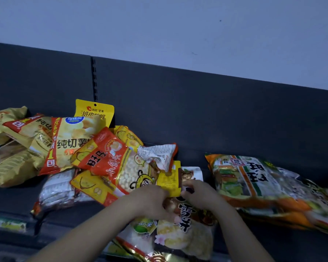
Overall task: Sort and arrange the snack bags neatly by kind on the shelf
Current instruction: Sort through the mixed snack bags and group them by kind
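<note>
A pale, plain wall (178, 25) fills the upper part of the view, marked by a small dark speck (220, 20). Below it runs a dark grey back panel (225, 110), split by a slotted upright (94, 80). The dark shelf (13, 199) lies flat at its foot. The light is dim and bluish.

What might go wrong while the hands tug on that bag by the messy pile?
The rice cracker bag that the left hand and right hand grip lies partly under the heap, so the puffed-ball bag on top may slide down. The cracker bag also seems to jut past the front of the shelf and might drop. Hard tugging might crush the crackers.
</note>
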A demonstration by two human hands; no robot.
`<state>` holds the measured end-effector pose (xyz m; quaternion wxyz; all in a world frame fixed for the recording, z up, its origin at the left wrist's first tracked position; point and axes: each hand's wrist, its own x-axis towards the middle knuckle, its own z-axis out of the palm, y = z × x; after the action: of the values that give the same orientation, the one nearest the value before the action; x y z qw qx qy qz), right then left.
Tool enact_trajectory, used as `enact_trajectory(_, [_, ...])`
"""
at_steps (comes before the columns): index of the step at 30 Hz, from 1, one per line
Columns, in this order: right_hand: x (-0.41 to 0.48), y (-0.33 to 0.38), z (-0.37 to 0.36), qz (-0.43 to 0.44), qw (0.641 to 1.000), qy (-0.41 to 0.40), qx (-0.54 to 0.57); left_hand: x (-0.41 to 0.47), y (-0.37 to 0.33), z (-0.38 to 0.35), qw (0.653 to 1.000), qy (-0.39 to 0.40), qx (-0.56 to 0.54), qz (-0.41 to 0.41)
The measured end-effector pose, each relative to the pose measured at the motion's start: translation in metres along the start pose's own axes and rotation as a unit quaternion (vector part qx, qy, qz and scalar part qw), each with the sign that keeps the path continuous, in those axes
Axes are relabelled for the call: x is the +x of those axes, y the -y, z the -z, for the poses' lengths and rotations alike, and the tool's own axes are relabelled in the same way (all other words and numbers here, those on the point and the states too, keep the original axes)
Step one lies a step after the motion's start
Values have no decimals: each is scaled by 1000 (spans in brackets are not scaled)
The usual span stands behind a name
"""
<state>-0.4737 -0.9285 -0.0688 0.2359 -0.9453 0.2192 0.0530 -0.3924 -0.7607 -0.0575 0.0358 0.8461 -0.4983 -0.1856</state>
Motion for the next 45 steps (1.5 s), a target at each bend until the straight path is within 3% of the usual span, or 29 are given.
enact_trajectory(4, [-15,-11,-17,-6,999,-22,37,3,-10,-17,997,29,43,55])
enact_trajectory(7, [-26,-15,-28,3,997,-60,43,4,-15,-21,997,35,13,67])
enact_trajectory(14, [-54,-21,-60,-51,980,-170,92,-3,-8,-31,988,-57,-99,104])
enact_trajectory(17, [-68,-21,-70,-74,957,-197,198,-10,-10,-38,984,-94,-80,131])
enact_trajectory(22, [-75,-21,-68,-81,938,-206,267,-9,-11,-45,981,-92,-75,156])
enact_trajectory(27, [-81,-26,-64,-66,924,-218,307,-14,-4,-51,945,-150,-246,156])
enact_trajectory(32, [-82,-33,-58,-52,926,-211,308,-23,-10,-58,902,-206,-330,189])
enact_trajectory(36, [-84,-39,-55,-43,931,-188,311,-30,-13,-63,847,-207,-436,222])
enact_trajectory(42, [-89,-37,-55,-28,920,-190,341,-35,-31,-63,865,-172,-419,217])
enact_trajectory(45, [-99,-37,-55,-37,913,-207,349,-36,-39,-57,851,-163,-448,222])
